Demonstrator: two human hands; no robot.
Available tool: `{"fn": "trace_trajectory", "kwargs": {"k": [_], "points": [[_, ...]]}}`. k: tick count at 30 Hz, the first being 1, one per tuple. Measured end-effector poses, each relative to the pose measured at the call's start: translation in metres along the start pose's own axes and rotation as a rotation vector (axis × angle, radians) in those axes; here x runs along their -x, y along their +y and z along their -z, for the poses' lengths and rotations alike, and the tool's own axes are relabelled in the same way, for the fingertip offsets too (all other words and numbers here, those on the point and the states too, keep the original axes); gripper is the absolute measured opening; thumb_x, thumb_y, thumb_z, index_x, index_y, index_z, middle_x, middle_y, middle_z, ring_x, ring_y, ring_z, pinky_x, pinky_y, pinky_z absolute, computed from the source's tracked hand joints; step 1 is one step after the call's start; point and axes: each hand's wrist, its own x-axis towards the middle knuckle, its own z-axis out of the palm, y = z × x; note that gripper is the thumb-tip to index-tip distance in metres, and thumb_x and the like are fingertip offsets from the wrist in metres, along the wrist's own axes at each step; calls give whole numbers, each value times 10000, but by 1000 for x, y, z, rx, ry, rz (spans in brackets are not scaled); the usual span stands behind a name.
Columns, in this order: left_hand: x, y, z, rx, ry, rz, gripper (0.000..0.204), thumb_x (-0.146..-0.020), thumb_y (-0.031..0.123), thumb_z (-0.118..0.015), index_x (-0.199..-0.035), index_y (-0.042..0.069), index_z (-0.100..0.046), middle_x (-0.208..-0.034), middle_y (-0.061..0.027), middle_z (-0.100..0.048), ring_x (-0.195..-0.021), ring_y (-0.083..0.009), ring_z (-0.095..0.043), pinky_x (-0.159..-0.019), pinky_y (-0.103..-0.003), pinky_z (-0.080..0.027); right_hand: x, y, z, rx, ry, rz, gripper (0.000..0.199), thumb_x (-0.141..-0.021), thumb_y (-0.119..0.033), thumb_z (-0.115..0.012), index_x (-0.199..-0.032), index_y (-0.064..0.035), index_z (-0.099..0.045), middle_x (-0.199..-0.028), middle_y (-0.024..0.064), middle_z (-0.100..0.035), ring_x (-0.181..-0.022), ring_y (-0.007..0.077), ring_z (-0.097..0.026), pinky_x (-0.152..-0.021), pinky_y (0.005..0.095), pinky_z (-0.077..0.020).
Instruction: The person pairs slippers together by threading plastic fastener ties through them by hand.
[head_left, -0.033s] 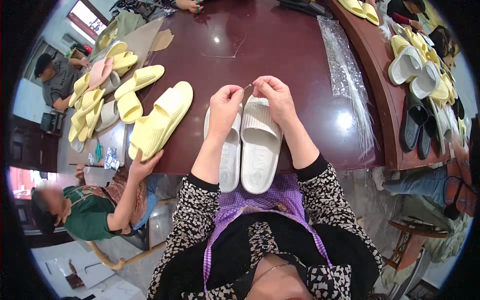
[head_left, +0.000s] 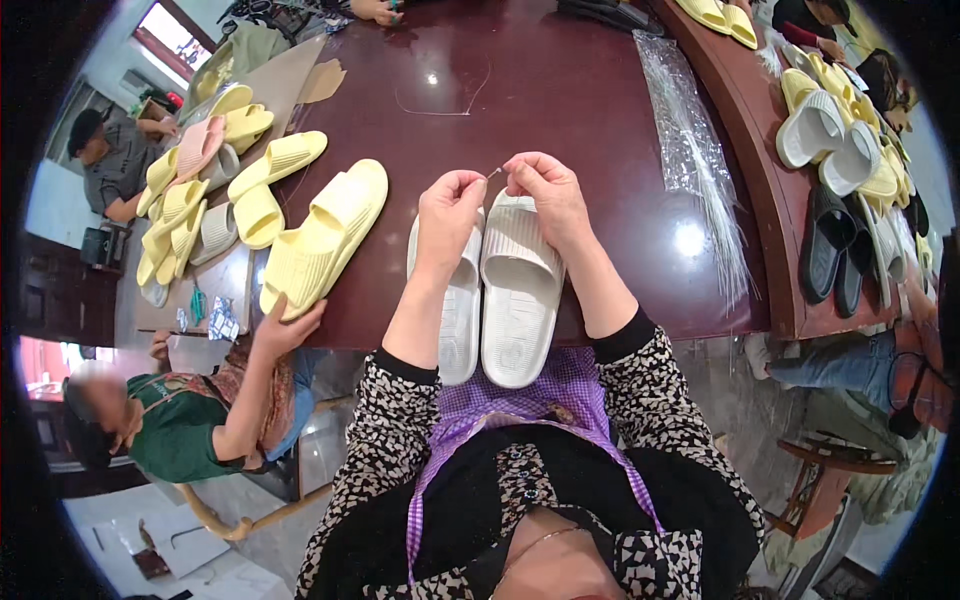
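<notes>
You've got a pair of light grey slippers (head_left: 520,325) right under your hands, soles down with the toes pointing away from you. Wide ribbed straps, finely textured footbeds, the left one's strap mostly hidden by your left hand (head_left: 450,215). That hand is in a tight thumb-and-finger pinch, and your right hand (head_left: 550,200) is pinching too, just beside it. There's a tiny pale strand (head_left: 498,171) between the fingertips, too small to tell what it's made of

Compared with the earlier frame, your hands and the grey pair have hardly budged. Left of your left hand, the yellow slippers (head_left: 325,240) under a co-worker's hand (head_left: 292,325) shifted slightly your way, and the loose thread (head_left: 468,113) beyond your fingertips bows out more to the left

Edge-wise, the table (head_left: 590,90) ends near your wrists and the slippers' heels poke past it over your apron (head_left: 520,405). You've got tabletop to work with from your fingertips out to that thread, and from your right hand across to the clear bag (head_left: 680,110), with a raised wooden ledge (head_left: 742,125) beyond it
</notes>
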Motion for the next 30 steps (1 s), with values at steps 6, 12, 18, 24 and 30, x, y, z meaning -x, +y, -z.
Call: {"fn": "trace_trajectory", "kwargs": {"k": [6, 12, 18, 24, 30], "points": [[-3, 4, -7, 119, -9, 77, 105, -877, 125, -590, -935, 48, -632, -683, 50, -540, -504, 15, -415, -428, -138, -305, 2, -1, -5, 92, -15, 38, 106, -857, -70, -567, -924, -10, -624, -810, 23, -617, -753, 84, -566, -710, 231, -462], [-5, 4, -7, 157, -45, 18, 117, -876, 103, -572, -931, 18, -630, -742, 25, -582, -594, -12, -477, -495, -166, -376, 4, -3, -6, 91, -26, 60, 103, -849, -55, -577, -931, -6, -616, -812, 19, -616, -791, 87, -577, -745, 226, -463], [-6, 4, -7, 181, -70, 60, 99, -876, 104, -575, -919, 29, -623, -722, 26, -567, -555, -10, -454, -464, -172, -354, 2, -4, -3, 143, 0, 73, 93, -840, -45, -591, -913, -3, -629, -826, 24, -631, -793, 84, -584, -739, 219, -464], [-15, -3, 2, 384, -214, 262, 74, -891, 110, -566, -905, 46, -598, -684, 17, -537, -475, -15, -411, -418, -155, -312, 3, -4, -6, 218, 0, 111, 74, -812, -29, -611, -863, -5, -659, -805, 13, -643, -752, 73, -578, -689, 221, -465], [-16, -4, 4, 453, -230, 317, 75, -889, 109, -551, -871, 44, -583, -680, 0, -526, -466, -41, -410, -423, -174, -323, 4, -3, -6, 267, -18, 137, 75, -802, -24, -621, -860, -6, -665, -798, 14, -648, -753, 81, -589, -696, 227, -472]]}}
